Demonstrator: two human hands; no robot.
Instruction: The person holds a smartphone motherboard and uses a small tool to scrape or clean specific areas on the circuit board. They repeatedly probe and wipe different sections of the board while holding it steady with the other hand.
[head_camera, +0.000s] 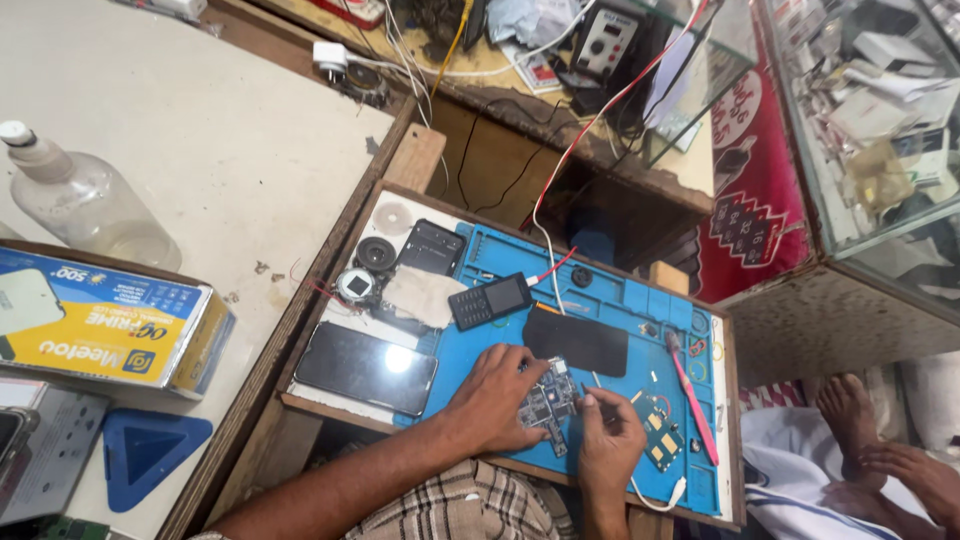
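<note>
We see the left hand (497, 393) lying flat-ish on a blue repair mat (610, 290), fingers curled over the left edge of a bare phone circuit board (548, 400), pinning it down. The right hand (608, 440) sits just right of the board, fingertips pinched on a thin dark tool (590, 397) whose tip touches the board's right side. So the board lies between both hands, near the mat's front edge. Just behind it: a black phone back cover (577, 341). A keypad phone (489, 300) lies further back, a smartphone (366, 367) face up to the left, a second small green board (660, 432) right of the right hand, and a pink-handled tool (694, 398) beyond that.
</note>
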